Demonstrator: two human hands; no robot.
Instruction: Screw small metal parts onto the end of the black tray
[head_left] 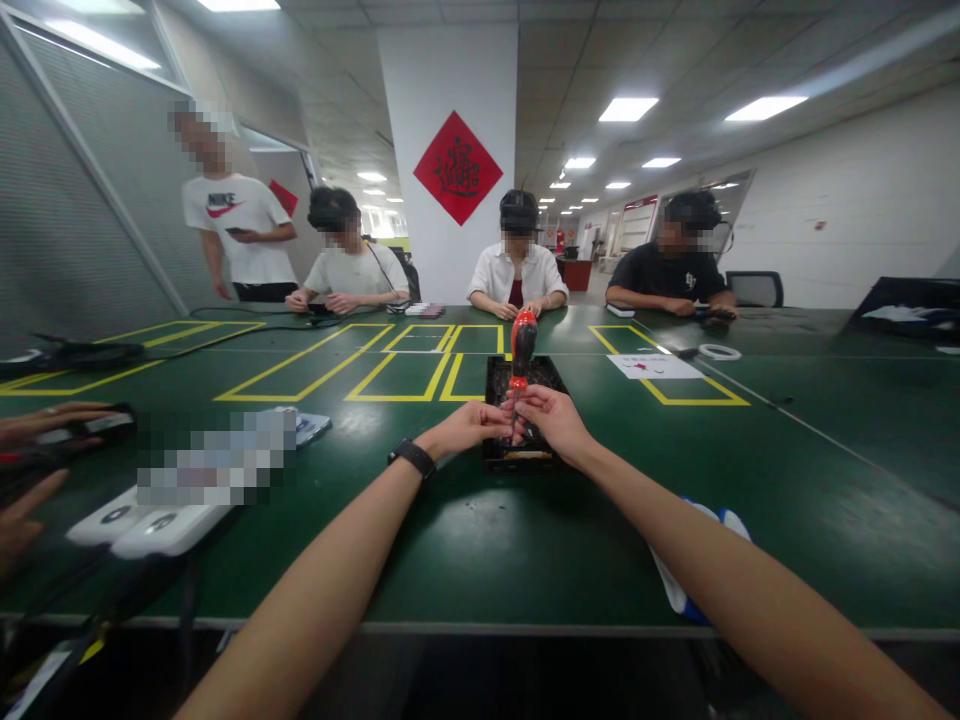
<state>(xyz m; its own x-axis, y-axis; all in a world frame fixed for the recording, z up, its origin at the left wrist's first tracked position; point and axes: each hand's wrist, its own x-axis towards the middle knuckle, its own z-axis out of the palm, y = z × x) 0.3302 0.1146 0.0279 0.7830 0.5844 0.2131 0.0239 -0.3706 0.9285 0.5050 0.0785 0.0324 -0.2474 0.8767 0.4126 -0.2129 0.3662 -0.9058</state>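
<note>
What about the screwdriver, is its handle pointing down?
No, the screwdriver stands with its red and black handle up, above the left hand and right hand.

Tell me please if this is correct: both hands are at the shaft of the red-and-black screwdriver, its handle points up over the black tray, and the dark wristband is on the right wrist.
One detail is wrong: the head view shows the dark wristband at the left hand, not the right hand. The screwdriver and black tray are as you say.
</note>
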